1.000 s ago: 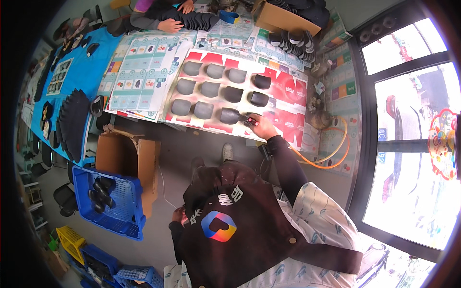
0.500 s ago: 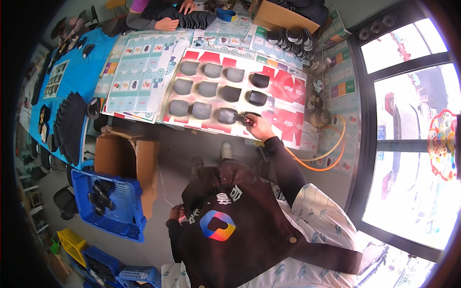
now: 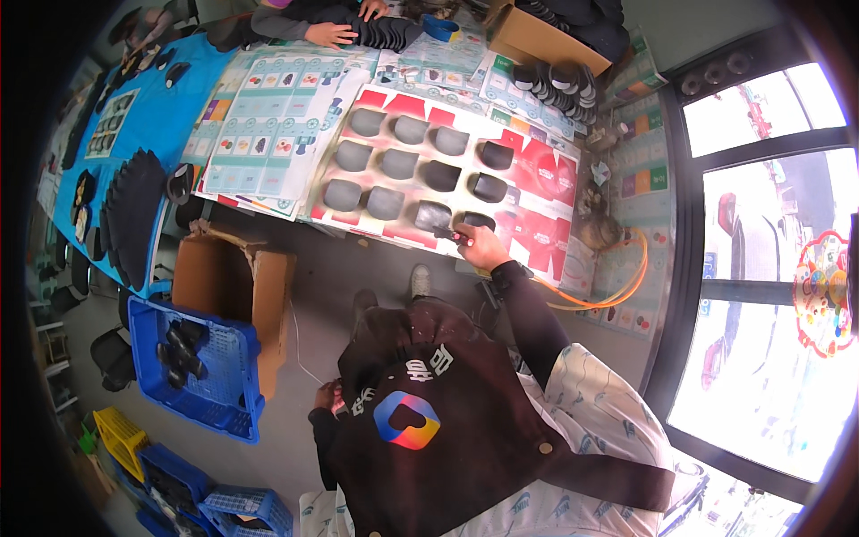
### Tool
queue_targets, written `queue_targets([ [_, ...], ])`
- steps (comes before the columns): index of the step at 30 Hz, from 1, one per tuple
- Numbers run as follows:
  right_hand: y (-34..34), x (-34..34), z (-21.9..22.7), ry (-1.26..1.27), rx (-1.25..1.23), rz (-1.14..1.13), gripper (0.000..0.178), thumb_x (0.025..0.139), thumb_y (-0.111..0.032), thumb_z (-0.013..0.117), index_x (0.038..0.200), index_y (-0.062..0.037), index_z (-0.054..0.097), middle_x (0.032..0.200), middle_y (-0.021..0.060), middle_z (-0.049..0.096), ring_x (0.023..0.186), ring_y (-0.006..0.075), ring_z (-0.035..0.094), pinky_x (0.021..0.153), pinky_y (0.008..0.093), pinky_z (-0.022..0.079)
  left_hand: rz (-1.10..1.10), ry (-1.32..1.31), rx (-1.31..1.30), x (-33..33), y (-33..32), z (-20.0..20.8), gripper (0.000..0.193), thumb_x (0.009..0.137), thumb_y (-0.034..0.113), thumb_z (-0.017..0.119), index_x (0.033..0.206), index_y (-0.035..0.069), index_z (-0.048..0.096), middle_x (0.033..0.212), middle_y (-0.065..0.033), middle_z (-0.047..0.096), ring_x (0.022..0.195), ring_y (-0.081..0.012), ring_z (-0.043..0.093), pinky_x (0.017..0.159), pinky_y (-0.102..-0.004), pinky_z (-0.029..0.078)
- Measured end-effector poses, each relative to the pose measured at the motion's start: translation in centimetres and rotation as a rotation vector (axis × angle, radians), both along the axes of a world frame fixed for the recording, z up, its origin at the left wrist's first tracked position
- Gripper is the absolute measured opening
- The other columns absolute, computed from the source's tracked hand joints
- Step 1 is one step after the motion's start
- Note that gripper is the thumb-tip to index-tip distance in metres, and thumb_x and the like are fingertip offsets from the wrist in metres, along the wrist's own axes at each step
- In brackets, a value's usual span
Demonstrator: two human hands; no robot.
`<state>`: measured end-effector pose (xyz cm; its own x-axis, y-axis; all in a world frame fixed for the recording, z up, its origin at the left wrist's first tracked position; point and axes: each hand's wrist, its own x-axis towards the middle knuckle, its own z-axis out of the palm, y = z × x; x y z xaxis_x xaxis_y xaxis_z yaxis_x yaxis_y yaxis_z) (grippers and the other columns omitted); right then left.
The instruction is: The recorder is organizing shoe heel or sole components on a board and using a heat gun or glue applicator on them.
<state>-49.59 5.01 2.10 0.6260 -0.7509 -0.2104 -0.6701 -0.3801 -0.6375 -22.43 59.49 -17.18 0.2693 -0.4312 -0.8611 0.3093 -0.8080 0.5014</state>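
My right hand (image 3: 484, 249) is closed around a small dark spray gun (image 3: 454, 236) at the table's near edge. Its front end is beside a shiny grey curved pad (image 3: 433, 215). Partly behind my hand lies a darker curved pad (image 3: 479, 220). Several matching pads sit in rows on a red-and-white printed sheet (image 3: 548, 201); those toward the left look matt grey, while a right-hand one (image 3: 489, 187) is black. Down beside my apron hangs my left hand (image 3: 330, 396), its fingers partly hidden and too small to read.
An orange hose (image 3: 617, 300) loops at the table's right end. Left of me stand an open cardboard box (image 3: 273, 313) and a blue crate (image 3: 255, 394) holding black pieces. Across the table, another person's hands (image 3: 329, 35) rest on stacked black pads (image 3: 386, 34). A glass door is at right.
My right hand and the spray gun have drawn slightly toward me, uncovering more of the two nearest right-hand pads. The whole view has shifted a little; my left hand stays low.
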Motion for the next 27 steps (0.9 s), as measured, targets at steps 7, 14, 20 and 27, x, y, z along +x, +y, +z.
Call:
queue_targets([
  [7, 0.0, 0.5, -0.4, -0.001, 0.028, 0.043, 0.032, 0.077, -0.013, 0.063, 0.108, -0.0069, 0.068, 0.090, 0.0242, 0.069, 0.091, 0.0460, 0.065, 0.078, 0.0511, 0.052, 0.090, 0.130, 0.106, -0.1, 0.1, 0.6, 0.028, 0.102, 0.034, 0.058, 0.117, 0.010, 0.063, 0.088, -0.0044, 0.067, 0.076, -0.0154, 0.064, 0.068, -0.0316, 0.052],
  [14, -0.5, -0.8, -0.7, -0.015, -0.013, 0.000, 0.033, 0.078, -0.015, 0.067, 0.111, -0.0087, 0.070, 0.090, 0.0239, 0.069, 0.090, 0.0456, 0.066, 0.076, 0.0513, 0.052, 0.064, 0.116, 0.060, 0.3, 0.4, 0.3, 0.027, 0.102, 0.034, 0.058, 0.114, 0.010, 0.064, 0.085, -0.0048, 0.066, 0.073, -0.0163, 0.063, 0.066, -0.0316, 0.052],
  [20, -1.6, -1.9, -0.9, 0.085, -0.046, 0.023, 0.026, 0.080, -0.012, 0.059, 0.103, -0.0093, 0.070, 0.086, 0.0257, 0.068, 0.087, 0.0469, 0.066, 0.076, 0.0558, 0.051, 0.057, 0.113, 0.046, 0.7, -0.1, 0.6, 0.027, 0.101, 0.033, 0.058, 0.111, 0.009, 0.064, 0.082, -0.0052, 0.066, 0.071, -0.0170, 0.063, 0.065, -0.0316, 0.052],
  [27, -4.1, -3.2, -0.7, 0.124, -0.008, 0.134, 0.021, 0.086, -0.020, 0.064, 0.102, -0.0098, 0.072, 0.086, 0.0237, 0.069, 0.087, 0.0448, 0.067, 0.076, 0.0518, 0.053, 0.069, 0.090, 0.106, -0.9, -2.2, 2.1, 0.023, 0.099, 0.031, 0.060, 0.109, 0.011, 0.065, 0.078, -0.0040, 0.063, 0.068, -0.0154, 0.060, 0.063, -0.0313, 0.050],
])
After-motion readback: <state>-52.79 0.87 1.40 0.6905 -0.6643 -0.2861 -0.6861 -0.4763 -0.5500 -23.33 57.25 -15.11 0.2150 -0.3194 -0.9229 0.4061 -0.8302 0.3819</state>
